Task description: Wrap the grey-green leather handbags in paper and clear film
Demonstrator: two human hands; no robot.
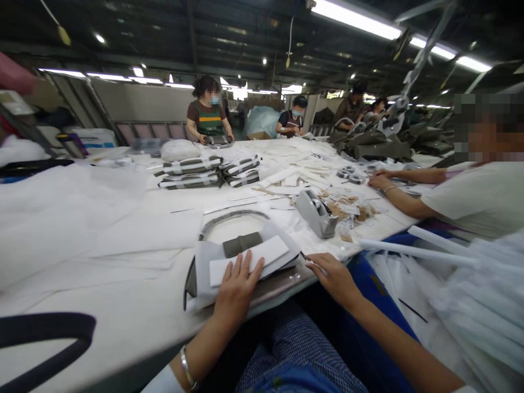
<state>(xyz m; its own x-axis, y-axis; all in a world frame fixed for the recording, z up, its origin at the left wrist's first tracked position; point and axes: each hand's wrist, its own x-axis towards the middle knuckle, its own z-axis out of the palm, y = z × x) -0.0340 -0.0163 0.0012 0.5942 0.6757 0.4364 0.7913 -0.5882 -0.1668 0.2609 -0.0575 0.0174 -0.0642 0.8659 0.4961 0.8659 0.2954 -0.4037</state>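
A handbag (190,285) lies on the table before me, partly covered with white tissue paper (203,261). Its curved handle (233,214) points away from me. On top are a white foam strip (270,251) and a dark olive folded piece (242,244). My left hand (237,284) rests flat on the foam strip, fingers spread. At the bag's right end, my right hand (329,275) has its fingers pinched together. A thin dark tip (303,255) shows beside them; what they hold is too small to make out.
A grey tape dispenser (317,214) stands beyond the bag. Wrapped bundles (190,172) and white strips (297,173) lie farther back. A dark strap (49,333) is at front left. At right are a blue bin (382,289), white foam tubes (417,251) and a co-worker's hands (381,181).
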